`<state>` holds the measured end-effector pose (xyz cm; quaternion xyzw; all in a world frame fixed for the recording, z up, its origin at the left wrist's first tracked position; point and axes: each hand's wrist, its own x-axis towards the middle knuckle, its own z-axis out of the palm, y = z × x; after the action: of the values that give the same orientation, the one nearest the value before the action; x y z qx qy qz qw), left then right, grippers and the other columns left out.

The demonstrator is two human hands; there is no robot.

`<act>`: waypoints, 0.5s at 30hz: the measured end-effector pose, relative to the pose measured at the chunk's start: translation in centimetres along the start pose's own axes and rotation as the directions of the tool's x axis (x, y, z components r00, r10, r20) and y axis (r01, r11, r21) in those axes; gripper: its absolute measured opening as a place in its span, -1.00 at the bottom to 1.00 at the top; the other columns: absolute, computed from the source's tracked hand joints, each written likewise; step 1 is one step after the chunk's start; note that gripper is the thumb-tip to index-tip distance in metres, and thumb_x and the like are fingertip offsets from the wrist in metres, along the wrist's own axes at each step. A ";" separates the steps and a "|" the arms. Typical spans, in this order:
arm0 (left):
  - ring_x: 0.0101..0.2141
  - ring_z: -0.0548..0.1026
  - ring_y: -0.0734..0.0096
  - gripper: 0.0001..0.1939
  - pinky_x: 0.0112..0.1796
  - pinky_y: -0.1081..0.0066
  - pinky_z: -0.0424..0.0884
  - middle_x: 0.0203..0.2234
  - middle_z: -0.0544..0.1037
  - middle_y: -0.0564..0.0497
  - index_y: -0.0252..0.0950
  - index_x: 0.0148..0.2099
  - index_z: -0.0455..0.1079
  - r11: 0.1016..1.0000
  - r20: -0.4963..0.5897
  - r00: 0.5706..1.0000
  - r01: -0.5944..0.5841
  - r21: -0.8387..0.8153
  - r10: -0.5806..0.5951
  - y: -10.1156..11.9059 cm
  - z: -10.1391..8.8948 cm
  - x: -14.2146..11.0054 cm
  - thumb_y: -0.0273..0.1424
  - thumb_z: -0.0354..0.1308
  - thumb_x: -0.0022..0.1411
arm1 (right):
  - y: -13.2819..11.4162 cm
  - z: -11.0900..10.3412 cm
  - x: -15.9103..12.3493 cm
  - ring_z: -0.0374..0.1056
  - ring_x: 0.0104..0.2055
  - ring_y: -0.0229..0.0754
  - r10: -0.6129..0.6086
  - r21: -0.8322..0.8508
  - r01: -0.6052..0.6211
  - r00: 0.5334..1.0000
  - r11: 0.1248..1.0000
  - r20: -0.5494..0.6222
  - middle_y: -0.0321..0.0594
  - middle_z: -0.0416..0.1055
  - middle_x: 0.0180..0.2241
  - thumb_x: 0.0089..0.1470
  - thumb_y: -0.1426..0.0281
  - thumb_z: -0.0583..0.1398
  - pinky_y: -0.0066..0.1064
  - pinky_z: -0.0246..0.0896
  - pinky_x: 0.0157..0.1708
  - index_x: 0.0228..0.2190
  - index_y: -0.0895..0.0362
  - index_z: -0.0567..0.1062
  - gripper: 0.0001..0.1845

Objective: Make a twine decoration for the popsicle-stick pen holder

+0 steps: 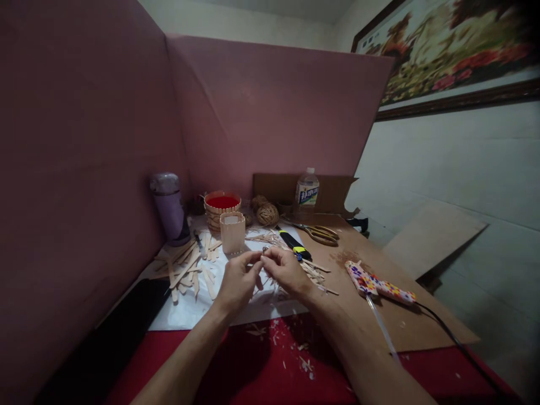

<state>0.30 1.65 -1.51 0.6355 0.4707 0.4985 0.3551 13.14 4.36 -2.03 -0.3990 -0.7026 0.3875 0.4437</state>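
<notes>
My left hand (237,281) and my right hand (287,271) meet over a white sheet (185,315), fingertips pinched together on something small that I cannot make out. Loose wooden craft sticks (189,264) lie scattered to the left of my hands. Just beyond them stands a small square box made of sticks (232,232). More stick scraps (314,270) lie to the right of my right hand.
A patterned glue gun (377,286) with its cord rests on brown cardboard at the right. Scissors (318,232), a black-yellow utility knife (294,243), twine balls (267,214), a red-filled basket (221,205), a water bottle (306,191) and a purple flask (169,205) stand behind. Pink cardboard walls enclose the left and back.
</notes>
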 end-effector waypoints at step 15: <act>-0.63 0.29 0.53 -0.76 -0.58 0.54 0.15 -0.70 0.41 0.04 -0.31 -0.51 0.48 0.977 -0.047 0.996 -0.068 0.204 0.079 -0.7 -0.3 0.3 -0.31 0.07 0.06 | -0.4 -1.0 -0.3 0.16 -0.58 -0.36 -0.020 -0.224 0.039 0.996 0.974 0.088 -0.34 0.29 -0.64 0.03 0.47 0.01 -0.52 0.02 -0.55 -0.60 0.16 0.31 -0.78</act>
<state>-0.11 2.19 -2.02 0.6712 0.5047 0.4782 0.2569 14.06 4.12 -1.49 -0.4193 -0.7661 0.3153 0.3713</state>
